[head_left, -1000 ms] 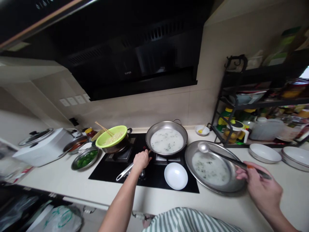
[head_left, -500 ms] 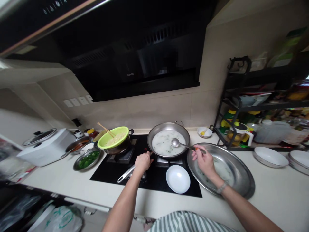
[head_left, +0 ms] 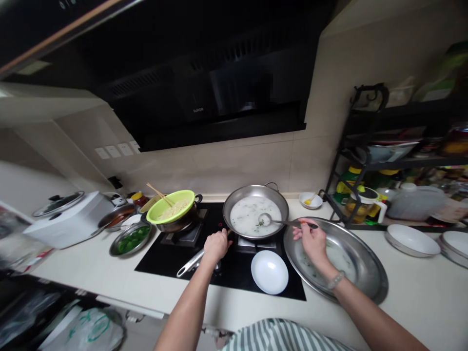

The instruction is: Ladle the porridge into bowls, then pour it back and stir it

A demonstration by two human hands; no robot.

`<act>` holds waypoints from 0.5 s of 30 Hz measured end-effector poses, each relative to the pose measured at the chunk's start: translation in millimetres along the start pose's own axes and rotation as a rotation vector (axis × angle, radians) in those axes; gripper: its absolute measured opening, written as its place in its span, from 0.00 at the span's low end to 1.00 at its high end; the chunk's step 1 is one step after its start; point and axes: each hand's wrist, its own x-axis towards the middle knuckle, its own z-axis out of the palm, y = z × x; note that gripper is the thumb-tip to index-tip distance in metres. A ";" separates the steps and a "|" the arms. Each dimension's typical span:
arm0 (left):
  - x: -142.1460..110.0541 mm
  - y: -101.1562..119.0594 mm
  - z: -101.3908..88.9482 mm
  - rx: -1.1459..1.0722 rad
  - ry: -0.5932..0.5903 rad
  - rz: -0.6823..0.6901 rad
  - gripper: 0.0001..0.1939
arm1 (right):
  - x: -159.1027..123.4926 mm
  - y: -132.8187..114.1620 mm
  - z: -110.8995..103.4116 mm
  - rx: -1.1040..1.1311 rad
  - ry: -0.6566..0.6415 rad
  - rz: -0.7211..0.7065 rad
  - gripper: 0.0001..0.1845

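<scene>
A steel wok point(head_left: 227, 214) of milky white liquid with green bits stands on the right burner. My left hand point(head_left: 217, 245) is closed around the wok's long handle point(head_left: 190, 263), whose end sticks out to the lower left. In my right hand point(head_left: 310, 241) is a metal ladle point(head_left: 283, 223), gripped by its handle. The ladle's bowl is at the liquid's surface, with green bits in or beside it. Below my right hand sits a wide steel basin point(head_left: 369, 263) with similar cloudy liquid. A white bowl point(head_left: 269, 272) rests on the stove's front right.
A green colander point(head_left: 190, 196) of noodles with chopsticks sits on a pot at the left burner. Left of it is a steel dish of leafy greens point(head_left: 132, 240). A black rack point(head_left: 347, 146) with bottles stands right. White bowls point(head_left: 412, 240) are on the counter, under a low range hood point(head_left: 219, 73).
The ladle's bowl has dropped and shifted slightly left to the liquid's surface, its handle now more level. My left hand keeps its hold on the wok handle. The view has turned slightly.
</scene>
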 end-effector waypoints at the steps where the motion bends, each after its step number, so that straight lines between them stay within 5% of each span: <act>1: 0.1 -0.2 0.3 0.000 0.002 0.001 0.18 | 0.9 -0.1 -1.8 0.009 0.013 0.010 0.17; 15: 1.5 -1.1 3.2 0.011 0.019 0.008 0.18 | 5.1 0.2 -12.8 0.087 0.093 0.069 0.09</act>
